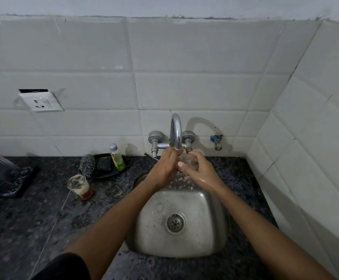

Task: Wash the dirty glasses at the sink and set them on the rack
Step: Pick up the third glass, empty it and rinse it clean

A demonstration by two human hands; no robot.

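Glass point(188, 161) sits clamped in my right hand point(200, 172) right under the tap point(176, 130) over the sink point(180, 245), tilted so I cannot tell its long axis, with my left hand point(165, 168) curled against it from the left. 1 more dirty glass point(79, 185) stands upright on the surface point(33, 219), well off to the left and nearer my left hand. I read no writing on the soap bottle point(117, 157).

1. A home kitchen: a small steel sink point(181, 215) set in a dark speckled stone counter point(23, 225), below the fingers point(181, 165).
2. White wall tiles point(184, 87) and a chrome tap point(175, 132) rise behind the fingers.
3. A dish-soap bottle point(117, 157) and steel scrubber point(87, 165) sit left of them.
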